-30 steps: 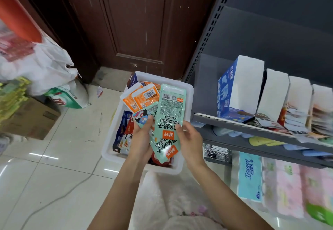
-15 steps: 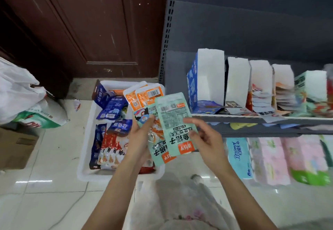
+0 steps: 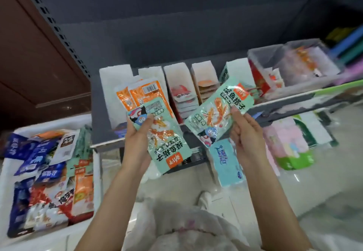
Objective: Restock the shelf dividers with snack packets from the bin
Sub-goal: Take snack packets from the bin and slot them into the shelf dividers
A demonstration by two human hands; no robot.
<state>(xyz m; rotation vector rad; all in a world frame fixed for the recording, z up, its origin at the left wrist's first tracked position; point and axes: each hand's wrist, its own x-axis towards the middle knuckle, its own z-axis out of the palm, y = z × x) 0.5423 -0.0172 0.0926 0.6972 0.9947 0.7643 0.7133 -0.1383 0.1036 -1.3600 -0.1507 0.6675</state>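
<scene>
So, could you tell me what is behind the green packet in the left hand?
Two orange packets fan out behind the green packet in the left hand; their lower parts are covered.

Dark grey shelf back panel [image 3: 176,15], brown wood door [image 3: 29,54] at left, glossy pale tile floor [image 3: 255,187]

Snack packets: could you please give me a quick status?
Left hand holds a fan of packets. Right hand pinches one green packet, before the dividers. Nothing in the way.

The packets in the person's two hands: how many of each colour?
Mint-green packets: 2, one in the right hand, one in the left hand
Orange packets: 2, and, both in the left hand
Total: 4
</scene>
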